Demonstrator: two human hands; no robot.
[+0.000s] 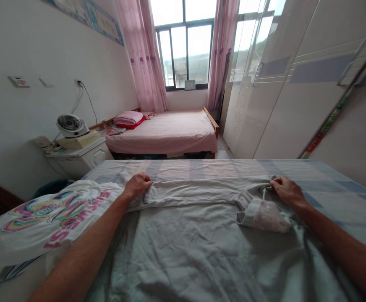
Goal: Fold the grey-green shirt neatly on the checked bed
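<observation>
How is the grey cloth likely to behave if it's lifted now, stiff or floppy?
The grey cloth will probably hang floppy, since soft wrinkles run across it. The folded band along its far edge may sag or open, as the left hand and right hand grip it near its ends. The sheer pale piece looks thin, so it likely adds little weight.

Window (198, 54): your main light, panes burnt white
Wardrobe (274, 105): window glare on its gloss, lines skewed towards your right edge
Wall (19, 126): dull grey at your left
Cloth (183, 247): dimmer near you, soft shadows in its folds
</observation>
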